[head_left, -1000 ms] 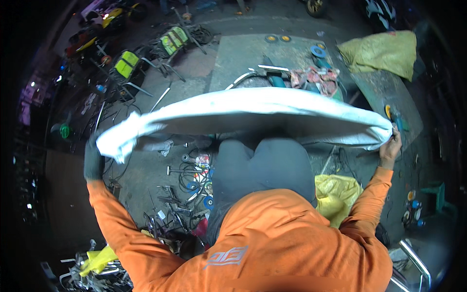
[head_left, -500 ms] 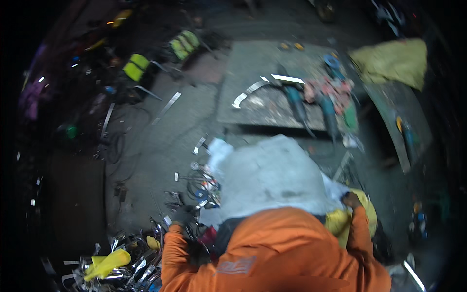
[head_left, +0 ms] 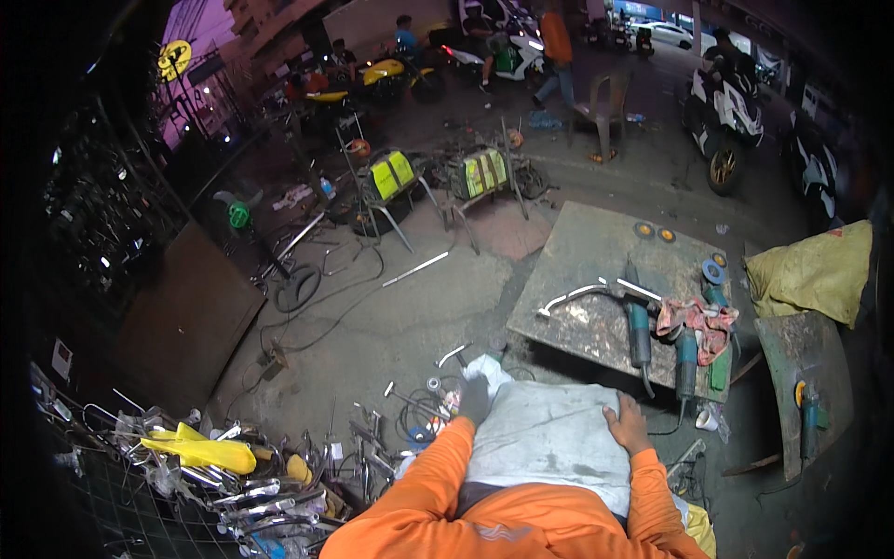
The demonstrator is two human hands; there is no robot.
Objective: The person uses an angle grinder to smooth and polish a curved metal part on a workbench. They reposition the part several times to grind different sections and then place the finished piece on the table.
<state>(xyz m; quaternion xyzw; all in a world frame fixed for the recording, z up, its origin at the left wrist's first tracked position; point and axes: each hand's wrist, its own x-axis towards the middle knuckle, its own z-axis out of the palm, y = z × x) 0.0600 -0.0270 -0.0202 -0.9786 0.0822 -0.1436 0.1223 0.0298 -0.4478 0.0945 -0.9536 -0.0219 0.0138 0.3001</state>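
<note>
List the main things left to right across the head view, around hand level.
Yellow bundle, left hand at the left side of the pale cloth, right hand at its right side, small white object, teal grinder on the far-right board.

By the table's far edge two small discs are laid, and a blue disc is set near its right edge. A curved strip is placed toward the left edge; two grinders are pointed at the near edge, where a rag is bunched toward the right corner. A third grinder is carried by a board's near end, a sack being slumped at its far edge. A scrap heap is topped by a yellow bag.
</note>
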